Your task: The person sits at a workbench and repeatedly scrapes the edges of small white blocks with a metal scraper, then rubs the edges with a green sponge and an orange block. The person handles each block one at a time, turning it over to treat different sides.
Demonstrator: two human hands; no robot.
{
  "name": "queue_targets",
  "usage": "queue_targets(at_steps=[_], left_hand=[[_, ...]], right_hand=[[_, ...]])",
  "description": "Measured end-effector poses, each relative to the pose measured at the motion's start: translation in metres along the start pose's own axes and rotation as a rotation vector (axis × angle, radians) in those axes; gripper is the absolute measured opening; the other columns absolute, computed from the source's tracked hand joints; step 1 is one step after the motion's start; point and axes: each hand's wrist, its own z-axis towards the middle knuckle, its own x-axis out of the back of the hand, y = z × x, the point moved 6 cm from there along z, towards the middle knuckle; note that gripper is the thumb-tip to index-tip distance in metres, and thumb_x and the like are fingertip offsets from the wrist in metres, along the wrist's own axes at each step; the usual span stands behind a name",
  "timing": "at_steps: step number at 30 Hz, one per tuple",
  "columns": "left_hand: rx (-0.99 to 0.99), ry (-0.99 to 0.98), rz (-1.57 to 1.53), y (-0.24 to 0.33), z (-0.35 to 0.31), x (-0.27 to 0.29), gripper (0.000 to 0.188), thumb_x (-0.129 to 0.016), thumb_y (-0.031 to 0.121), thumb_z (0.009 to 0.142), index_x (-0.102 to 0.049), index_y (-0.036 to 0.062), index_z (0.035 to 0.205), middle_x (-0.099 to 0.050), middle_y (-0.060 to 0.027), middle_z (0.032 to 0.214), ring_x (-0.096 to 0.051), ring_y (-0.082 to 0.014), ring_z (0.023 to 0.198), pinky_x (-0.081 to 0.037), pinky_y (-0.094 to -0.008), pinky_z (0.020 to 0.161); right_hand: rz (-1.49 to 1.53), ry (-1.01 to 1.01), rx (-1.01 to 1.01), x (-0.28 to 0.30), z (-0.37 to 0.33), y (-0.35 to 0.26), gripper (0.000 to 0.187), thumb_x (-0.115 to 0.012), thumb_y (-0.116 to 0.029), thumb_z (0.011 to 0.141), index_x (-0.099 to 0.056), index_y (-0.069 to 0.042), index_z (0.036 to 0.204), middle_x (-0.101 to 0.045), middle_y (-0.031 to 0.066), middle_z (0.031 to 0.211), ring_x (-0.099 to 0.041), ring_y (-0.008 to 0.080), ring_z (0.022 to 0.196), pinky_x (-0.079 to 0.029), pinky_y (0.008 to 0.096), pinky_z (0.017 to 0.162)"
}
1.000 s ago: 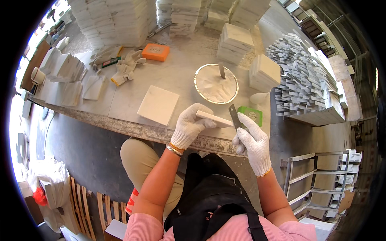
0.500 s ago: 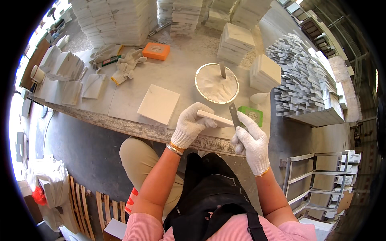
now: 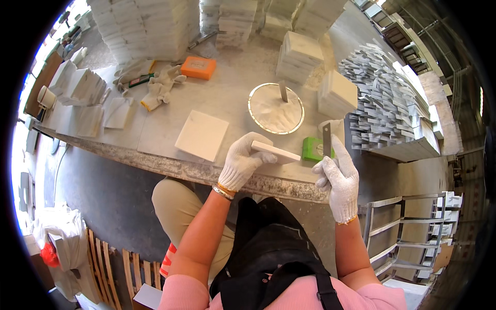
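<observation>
My left hand [image 3: 247, 161], in a white knit glove, is closed on a white stone tile [image 3: 276, 152], held nearly edge-up over the front of the table. My right hand [image 3: 341, 178], gloved alike, grips a flat metal scraper blade [image 3: 326, 137] with a hole near its upper end; it stands upright, apart from the tile. Behind the blade lies a green box [image 3: 311, 149], partly hidden. A round bowl [image 3: 250, 106] of white powder or paste, with another metal blade [image 3: 283, 92] stuck in it, stands beyond my hands. Left of the bowl a square white tile [image 3: 202, 135] lies flat.
Stacked tiles [image 3: 297, 54] rise at the back and right of the table [image 3: 165, 113]. An orange box [image 3: 198, 67] and loose gloves [image 3: 160, 90] lie to the left. A pile of narrow stone pieces [image 3: 382, 103] and a metal rack [image 3: 403, 227] stand at the right.
My right hand has moved right with the scraper blade, away from the tile's end, and the blade is now more upright. My left hand still holds the tile in about the same place.
</observation>
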Motion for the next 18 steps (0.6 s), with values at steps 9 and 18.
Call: queue_targets(at_steps=[9,18], left_hand=[[0.113,0.061,-0.050,0.004,-0.021,-0.011,0.025,-0.076,0.013,0.089,-0.065,-0.0008,0.107,-0.070,-0.0045,0.099,-0.065,-0.0116,0.091,-0.053,-0.0287,0.084],[0.354,0.009,-0.278,-0.002,-0.069,-0.056,0.029,-0.070,0.020,0.097,-0.064,-0.0020,0.115,-0.071,-0.0077,0.108,-0.068,-0.0147,0.096,-0.056,-0.0318,0.088]], right_hand=[[-0.034,-0.075,-0.161,0.035,-0.030,0.037,0.056,-0.060,-0.012,0.097,-0.048,-0.011,0.152,-0.071,0.0067,0.089,-0.064,0.0104,0.070,-0.049,0.0238,0.062],[0.026,-0.083,-0.140,0.065,-0.047,0.054,0.033,-0.059,-0.013,0.093,-0.061,-0.001,0.124,-0.071,0.0073,0.092,-0.063,0.0103,0.068,-0.048,0.0234,0.061]])
